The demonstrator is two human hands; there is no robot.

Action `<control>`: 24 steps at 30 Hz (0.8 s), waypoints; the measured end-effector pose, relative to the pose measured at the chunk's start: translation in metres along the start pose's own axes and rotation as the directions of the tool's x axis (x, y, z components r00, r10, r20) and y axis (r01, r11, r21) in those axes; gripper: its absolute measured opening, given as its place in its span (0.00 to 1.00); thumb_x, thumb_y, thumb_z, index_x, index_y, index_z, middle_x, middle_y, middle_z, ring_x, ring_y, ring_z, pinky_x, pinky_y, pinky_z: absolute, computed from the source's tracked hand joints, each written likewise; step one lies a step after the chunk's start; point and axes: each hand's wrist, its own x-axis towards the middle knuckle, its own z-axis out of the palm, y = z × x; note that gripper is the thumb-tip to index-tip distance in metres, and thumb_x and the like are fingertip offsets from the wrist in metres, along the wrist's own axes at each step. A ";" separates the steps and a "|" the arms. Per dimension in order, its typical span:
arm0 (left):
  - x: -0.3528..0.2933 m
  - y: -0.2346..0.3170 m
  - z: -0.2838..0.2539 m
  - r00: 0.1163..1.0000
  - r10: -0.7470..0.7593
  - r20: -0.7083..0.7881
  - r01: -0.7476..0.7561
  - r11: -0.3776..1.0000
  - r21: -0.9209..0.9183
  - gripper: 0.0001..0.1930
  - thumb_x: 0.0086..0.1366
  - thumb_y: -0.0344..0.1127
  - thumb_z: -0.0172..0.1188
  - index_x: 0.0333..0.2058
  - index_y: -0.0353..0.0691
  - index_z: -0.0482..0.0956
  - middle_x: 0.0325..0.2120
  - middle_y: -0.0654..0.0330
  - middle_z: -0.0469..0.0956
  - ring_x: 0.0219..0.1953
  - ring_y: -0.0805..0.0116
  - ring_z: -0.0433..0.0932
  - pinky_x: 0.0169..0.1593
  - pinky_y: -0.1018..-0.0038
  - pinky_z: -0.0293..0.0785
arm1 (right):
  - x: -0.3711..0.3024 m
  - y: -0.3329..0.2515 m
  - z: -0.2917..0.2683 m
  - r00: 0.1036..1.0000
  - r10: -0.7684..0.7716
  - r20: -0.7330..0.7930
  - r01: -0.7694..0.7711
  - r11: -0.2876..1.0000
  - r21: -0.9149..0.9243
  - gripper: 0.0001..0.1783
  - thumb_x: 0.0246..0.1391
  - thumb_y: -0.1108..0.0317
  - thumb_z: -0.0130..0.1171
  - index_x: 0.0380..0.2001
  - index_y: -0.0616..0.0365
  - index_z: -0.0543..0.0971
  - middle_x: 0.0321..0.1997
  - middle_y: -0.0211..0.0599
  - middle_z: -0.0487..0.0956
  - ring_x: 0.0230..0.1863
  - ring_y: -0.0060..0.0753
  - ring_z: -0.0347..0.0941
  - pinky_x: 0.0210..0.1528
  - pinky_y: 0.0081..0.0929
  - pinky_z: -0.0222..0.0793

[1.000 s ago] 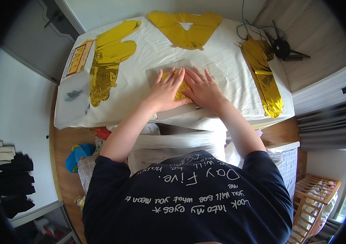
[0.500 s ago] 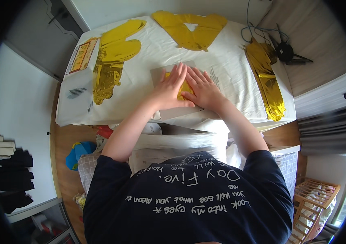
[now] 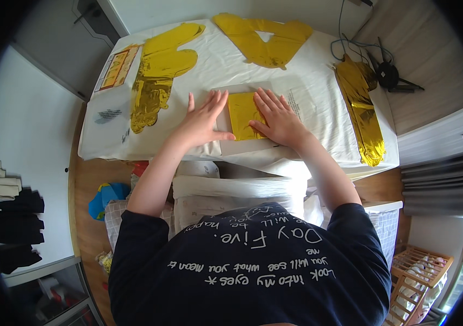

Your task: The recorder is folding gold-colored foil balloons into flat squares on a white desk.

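Observation:
A folded square of shiny gold foil (image 3: 241, 108) lies on a pale flat sheet (image 3: 225, 124) at the table's near middle. My right hand (image 3: 279, 118) rests flat across the foil's right part, fingers stretched out and the thumb over its lower area. To the left of the foil is my left hand (image 3: 201, 120), open, its fingers spread above the left side of the pale sheet. Its thumb points toward the foil's lower left corner. Neither hand grasps anything.
Flat gold foil balloons lie around: one at the left (image 3: 158, 76), a triangular one (image 3: 267, 41) at the back, and a long crumpled one (image 3: 359, 106) at the right. A black router (image 3: 386, 73) with cables stands at the back right. A clear printed bag (image 3: 104, 117) lies at the left.
My left hand has moved left off the gold foil, uncovering most of the square. My right hand stays on the foil's right part. The whole view has shifted slightly.

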 end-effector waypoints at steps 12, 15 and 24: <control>0.038 0.021 0.005 0.985 0.103 0.141 -0.118 0.987 0.108 0.55 0.59 0.75 0.59 0.76 0.49 0.53 0.77 0.40 0.42 0.80 0.50 0.37 0.76 0.41 0.27 | -0.013 0.010 -0.006 0.999 0.037 -0.025 -0.033 0.987 0.159 0.50 0.69 0.32 0.44 0.79 0.55 0.48 0.84 0.41 0.47 0.84 0.45 0.39 0.82 0.47 0.34; 0.049 0.037 0.010 0.985 0.093 0.142 -0.111 0.986 0.123 0.55 0.59 0.75 0.59 0.76 0.49 0.54 0.77 0.40 0.42 0.80 0.50 0.37 0.76 0.41 0.27 | -0.014 0.011 -0.004 0.998 0.043 -0.042 -0.036 0.987 0.155 0.50 0.67 0.30 0.43 0.79 0.53 0.49 0.84 0.41 0.48 0.83 0.48 0.40 0.82 0.49 0.35; 0.071 0.065 0.032 0.990 0.143 0.006 -0.143 0.990 -0.008 0.65 0.58 0.71 0.64 0.76 0.34 0.37 0.76 0.39 0.47 0.79 0.46 0.42 0.76 0.36 0.26 | -0.019 0.013 -0.008 0.993 0.054 -0.101 -0.029 0.972 0.234 0.53 0.65 0.25 0.39 0.79 0.52 0.48 0.83 0.42 0.51 0.83 0.48 0.42 0.82 0.50 0.35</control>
